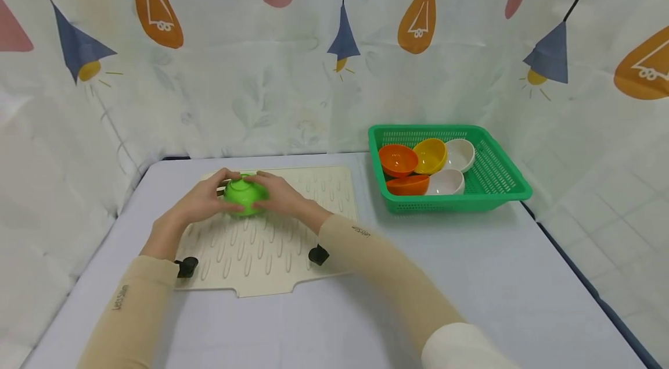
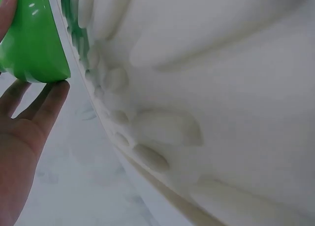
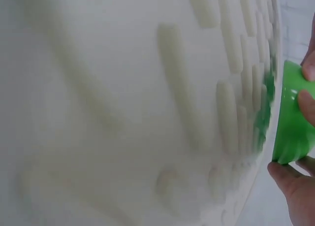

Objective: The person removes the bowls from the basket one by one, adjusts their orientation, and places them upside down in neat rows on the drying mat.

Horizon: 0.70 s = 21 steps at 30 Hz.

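Observation:
A green bowl [image 1: 243, 194] is upside down over the far-left part of a cream ridged drying mat [image 1: 277, 253]. My left hand [image 1: 206, 200] grips it from the left, fingers at its far side and thumb at the near side. From the right, my right hand [image 1: 279, 192] holds the same bowl between thumb and fingers. In the left wrist view the bowl [image 2: 32, 39] has its rim turned to the mat, with fingertips [image 2: 60, 90] right at that rim. The right wrist view shows the bowl [image 3: 295, 117] close over the ridges, a thumb near its rim.
A green basket [image 1: 502, 165] stands at the back right, holding orange bowls [image 1: 398, 160], a yellow bowl [image 1: 431, 155] and white bowls [image 1: 460, 154]. Black wrist cameras [image 1: 318, 254] sit over the mat. A patterned curtain [image 1: 303, 96] hangs behind the white-covered table [image 1: 418, 276].

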Motion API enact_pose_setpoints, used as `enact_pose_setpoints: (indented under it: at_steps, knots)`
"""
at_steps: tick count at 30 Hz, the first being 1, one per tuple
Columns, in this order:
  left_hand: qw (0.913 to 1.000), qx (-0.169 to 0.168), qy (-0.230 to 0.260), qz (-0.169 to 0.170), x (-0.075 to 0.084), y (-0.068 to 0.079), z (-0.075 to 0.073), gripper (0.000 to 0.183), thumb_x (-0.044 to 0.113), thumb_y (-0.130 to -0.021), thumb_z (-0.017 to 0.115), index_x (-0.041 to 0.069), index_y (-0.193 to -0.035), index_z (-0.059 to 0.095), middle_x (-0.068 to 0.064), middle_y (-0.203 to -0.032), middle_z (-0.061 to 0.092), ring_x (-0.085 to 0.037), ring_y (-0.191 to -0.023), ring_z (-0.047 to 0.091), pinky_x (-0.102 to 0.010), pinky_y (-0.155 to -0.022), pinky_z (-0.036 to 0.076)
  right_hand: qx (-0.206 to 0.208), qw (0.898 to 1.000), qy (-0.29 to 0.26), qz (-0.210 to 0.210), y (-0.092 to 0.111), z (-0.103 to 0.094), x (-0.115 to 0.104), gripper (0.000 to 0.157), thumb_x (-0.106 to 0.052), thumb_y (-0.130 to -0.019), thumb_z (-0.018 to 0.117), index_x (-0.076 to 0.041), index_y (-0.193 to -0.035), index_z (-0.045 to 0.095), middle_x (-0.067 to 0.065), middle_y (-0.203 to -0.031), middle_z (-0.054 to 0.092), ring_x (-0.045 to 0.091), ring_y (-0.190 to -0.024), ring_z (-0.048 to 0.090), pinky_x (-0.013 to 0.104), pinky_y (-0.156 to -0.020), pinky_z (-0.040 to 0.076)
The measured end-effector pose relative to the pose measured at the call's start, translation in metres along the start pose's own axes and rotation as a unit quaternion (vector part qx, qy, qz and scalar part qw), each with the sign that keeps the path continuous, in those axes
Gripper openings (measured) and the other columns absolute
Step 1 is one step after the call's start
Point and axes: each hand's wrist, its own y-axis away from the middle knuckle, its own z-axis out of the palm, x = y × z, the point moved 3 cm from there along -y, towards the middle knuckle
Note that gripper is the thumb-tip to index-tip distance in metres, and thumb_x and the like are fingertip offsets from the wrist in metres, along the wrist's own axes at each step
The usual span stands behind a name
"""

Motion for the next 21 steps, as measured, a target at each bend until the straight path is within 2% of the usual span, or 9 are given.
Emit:
enact_pose_setpoints:
  at_steps: [6, 13, 21]
  knots:
    - [1.0, 0.001, -0.003, -0.005, -0.011, -0.002, -0.005, 0.064, 0.018, -0.086, 0.086, 0.003, -0.134, 0.046, -0.024, -0.152, 0.041, -0.055, -0.142, 0.031, -0.064, -0.109, 0.038, -0.001, 1.0, -0.007, 0.011, -0.01, 0.01, -0.002, 0.069, -0.019, -0.097, 0.074, -0.017, -0.158, 0.042, 0.015, -0.164, 0.031, 0.024, -0.151, 0.03, 0.032, -0.118, 0.031]
    - [0.9999, -0.004, -0.001, -0.011, -0.014, -0.005, -0.007, 0.069, 0.015, -0.088, 0.084, -0.001, -0.14, 0.042, -0.028, -0.155, 0.036, -0.057, -0.143, 0.026, -0.069, -0.108, 0.035, 0.008, 0.999, -0.017, 0.027, -0.018, 0.017, -0.001, 0.07, -0.02, -0.098, 0.073, -0.02, -0.159, 0.04, 0.015, -0.166, 0.027, 0.022, -0.15, 0.03, 0.03, -0.118, 0.03]
    - [0.9991, -0.009, 0.024, -0.032, -0.025, -0.005, -0.023, 0.068, 0.009, -0.086, 0.084, -0.004, -0.137, 0.041, -0.026, -0.158, 0.033, -0.054, -0.147, 0.019, -0.067, -0.111, 0.031, 0.012, 1.0, -0.009, 0.026, -0.034, 0.027, -0.005, 0.07, -0.025, -0.1, 0.07, -0.021, -0.16, 0.037, 0.013, -0.166, 0.027, 0.02, -0.151, 0.028, 0.029, -0.118, 0.029]
